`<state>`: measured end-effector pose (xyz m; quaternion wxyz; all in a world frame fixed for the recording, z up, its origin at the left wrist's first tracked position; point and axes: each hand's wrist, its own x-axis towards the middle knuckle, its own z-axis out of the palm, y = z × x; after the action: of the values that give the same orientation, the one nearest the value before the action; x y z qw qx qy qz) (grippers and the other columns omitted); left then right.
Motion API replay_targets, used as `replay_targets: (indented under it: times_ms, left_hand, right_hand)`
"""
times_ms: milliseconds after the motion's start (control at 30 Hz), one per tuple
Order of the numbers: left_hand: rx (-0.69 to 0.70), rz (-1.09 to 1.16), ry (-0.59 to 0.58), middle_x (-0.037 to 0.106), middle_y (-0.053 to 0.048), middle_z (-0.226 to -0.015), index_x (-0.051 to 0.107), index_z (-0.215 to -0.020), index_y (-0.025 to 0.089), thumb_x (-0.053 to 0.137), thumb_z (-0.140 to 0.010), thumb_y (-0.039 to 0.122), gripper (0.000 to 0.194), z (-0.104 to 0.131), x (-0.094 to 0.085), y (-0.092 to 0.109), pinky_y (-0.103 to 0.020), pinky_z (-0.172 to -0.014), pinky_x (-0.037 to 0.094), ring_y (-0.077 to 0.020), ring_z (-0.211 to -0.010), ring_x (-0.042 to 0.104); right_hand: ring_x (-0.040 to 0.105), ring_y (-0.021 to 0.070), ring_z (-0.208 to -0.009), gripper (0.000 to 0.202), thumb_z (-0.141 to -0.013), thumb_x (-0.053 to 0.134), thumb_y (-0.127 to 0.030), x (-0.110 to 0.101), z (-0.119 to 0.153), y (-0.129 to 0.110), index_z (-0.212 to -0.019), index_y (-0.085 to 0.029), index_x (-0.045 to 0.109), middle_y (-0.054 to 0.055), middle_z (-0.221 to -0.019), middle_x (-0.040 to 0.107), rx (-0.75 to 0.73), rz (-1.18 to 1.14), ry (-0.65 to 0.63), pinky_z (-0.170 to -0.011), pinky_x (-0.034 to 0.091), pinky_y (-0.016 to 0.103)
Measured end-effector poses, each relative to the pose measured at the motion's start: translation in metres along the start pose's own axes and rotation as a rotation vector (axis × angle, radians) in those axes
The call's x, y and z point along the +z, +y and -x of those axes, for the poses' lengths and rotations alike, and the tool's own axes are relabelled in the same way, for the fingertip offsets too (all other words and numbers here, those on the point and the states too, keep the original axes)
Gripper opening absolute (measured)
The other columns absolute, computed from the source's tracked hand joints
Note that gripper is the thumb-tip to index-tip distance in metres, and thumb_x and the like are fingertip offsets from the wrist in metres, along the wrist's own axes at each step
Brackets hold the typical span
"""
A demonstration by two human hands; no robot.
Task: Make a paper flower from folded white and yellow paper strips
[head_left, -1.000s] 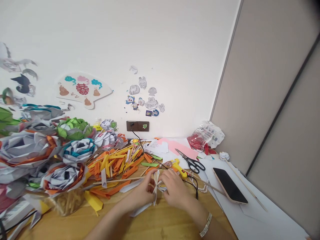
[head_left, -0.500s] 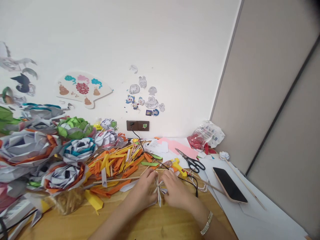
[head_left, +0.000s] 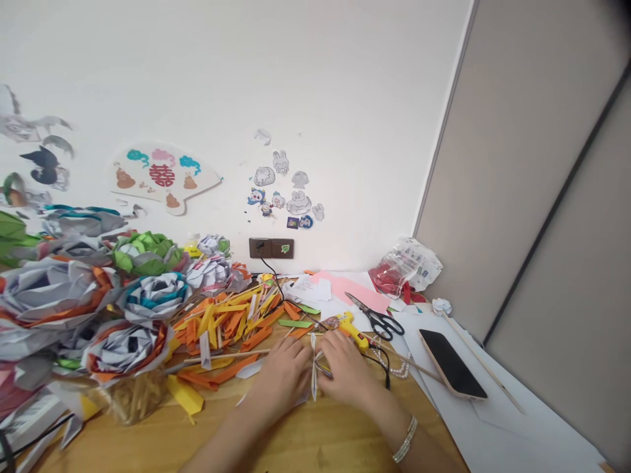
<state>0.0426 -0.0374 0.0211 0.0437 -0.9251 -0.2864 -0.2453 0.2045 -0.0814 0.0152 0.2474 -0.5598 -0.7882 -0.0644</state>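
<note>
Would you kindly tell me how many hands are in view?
2: the left hand at the left side of the folded white paper, the right hand at its right side. Parts of both are hidden; no other hand shows.

The folded piece (head_left: 314, 384) between my left grip (head_left: 282, 374) and right grip (head_left: 346, 369), lower centre of the frame, looks like thin, matt white paper with sharp creases. The surface (head_left: 315, 447) beneath is smooth wood with a soft sheen. Flowers (head_left: 152, 289) at left are matt, crisp-edged paper, as are the coloured strips (head_left: 257, 339) right of them. Right of centre, I see scissors (head_left: 371, 312) with metal blades and smooth black handles, and a glue gun (head_left: 351, 328) in smooth yellow plastic. The phone (head_left: 453, 364) shows a glossy dark screen against matt white sheets (head_left: 517, 437). The clear plastic bag (head_left: 414, 263) is crinkled and shiny. My bracelet (head_left: 405, 439), lower right, gleams like metal.
</note>
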Motion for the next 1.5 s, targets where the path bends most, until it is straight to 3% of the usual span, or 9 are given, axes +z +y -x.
replay_targets:
  times_ms: [233,500,600,800,1033,1133,1300,1400,1500]
  left_hand:
    - [0.025,0.003,-0.05,0.059,-0.006,-0.08,0.055,-0.079,0.018,0.04,-0.08,0.007,0.018,0.0,-0.001,-0.004,-0.033,-0.075,0.037,-0.0203,-0.078,0.051]
    - [0.015,0.073,-0.037,0.058,-0.004,-0.073,0.054,-0.072,0.018,0.038,-0.079,0.007,0.021,-0.002,-0.01,-0.001,-0.03,-0.069,0.035,-0.018,-0.071,0.05]
    - [-0.009,0.135,-0.002,0.06,-0.005,-0.077,0.057,-0.08,0.018,0.037,-0.084,0.013,0.021,-0.002,-0.009,-0.001,-0.03,-0.069,0.037,-0.0187,-0.074,0.052]
    - [-0.062,0.31,0.06,0.06,-0.008,-0.094,0.056,-0.101,0.019,0.047,-0.082,0.02,0.021,-0.003,0.002,-0.018,-0.032,-0.077,0.042,-0.0205,-0.088,0.055]
    - [-0.088,0.326,0.002,0.057,-0.005,-0.073,0.057,-0.069,0.016,0.044,-0.083,0.021,0.02,-0.005,-0.005,-0.018,-0.026,-0.065,0.04,-0.0175,-0.071,0.052]
    - [-0.099,0.348,0.001,0.055,-0.003,-0.069,0.054,-0.065,0.017,0.042,-0.084,0.022,0.023,-0.005,-0.01,-0.015,-0.025,-0.062,0.038,-0.0165,-0.067,0.05]
    - [-0.103,0.377,0.006,0.056,-0.004,-0.075,0.061,-0.081,0.017,0.043,-0.084,0.024,0.02,-0.003,-0.003,-0.025,-0.025,-0.067,0.04,-0.0169,-0.072,0.052]
    - [-0.075,0.433,0.018,0.057,-0.006,-0.09,0.058,-0.105,0.021,0.047,-0.082,0.02,0.026,-0.001,0.004,-0.031,-0.027,-0.076,0.041,-0.0178,-0.084,0.053]
    - [-0.086,0.477,-0.013,0.056,-0.007,-0.094,0.056,-0.11,0.022,0.05,-0.078,0.016,0.033,-0.002,-0.001,-0.028,-0.028,-0.08,0.04,-0.018,-0.089,0.051]
  right_hand:
    - [0.046,0.0187,-0.088,0.007,-0.078,0.055,-0.015,0.0,-0.005,0.003,-0.085,-0.018,0.052,0.003,-0.088,0.057,-0.165,0.103,0.075,-0.094,0.029,0.039]
    - [0.045,0.0167,-0.073,0.018,-0.087,0.043,-0.014,-0.001,-0.007,0.012,-0.071,-0.018,0.051,0.003,-0.073,0.054,-0.224,0.107,0.081,-0.071,0.038,0.03]
    - [0.047,0.0179,-0.08,0.006,-0.085,0.047,-0.016,-0.006,-0.005,0.011,-0.084,-0.017,0.053,0.004,-0.083,0.057,-0.202,0.059,0.062,-0.071,0.04,0.031]
    - [0.047,0.0214,-0.095,0.02,-0.082,0.055,-0.022,-0.016,-0.005,0.015,-0.101,-0.017,0.05,0.007,-0.099,0.055,-0.189,0.046,0.053,-0.08,0.041,0.036]
    - [0.048,0.0178,-0.077,0.006,-0.086,0.049,-0.019,-0.006,-0.005,0.028,-0.088,-0.016,0.054,0.004,-0.081,0.055,-0.244,0.109,0.088,-0.069,0.042,0.03]
    - [0.048,0.0163,-0.071,0.014,-0.089,0.043,-0.018,-0.002,-0.006,0.028,-0.08,-0.016,0.054,0.003,-0.074,0.053,-0.233,0.069,0.126,-0.065,0.041,0.028]
    - [0.049,0.0177,-0.076,0.005,-0.084,0.052,-0.021,-0.008,-0.006,0.026,-0.086,-0.016,0.055,0.004,-0.08,0.056,-0.201,-0.028,0.124,-0.068,0.043,0.03]
    - [0.05,0.0202,-0.088,0.024,-0.079,0.059,-0.023,-0.014,-0.004,0.026,-0.101,-0.017,0.051,0.006,-0.094,0.056,-0.164,-0.062,0.087,-0.076,0.044,0.033]
    - [0.05,0.0216,-0.092,0.031,-0.079,0.059,-0.025,-0.016,-0.001,0.029,-0.108,-0.018,0.049,0.008,-0.098,0.056,-0.149,-0.043,0.086,-0.078,0.044,0.036]
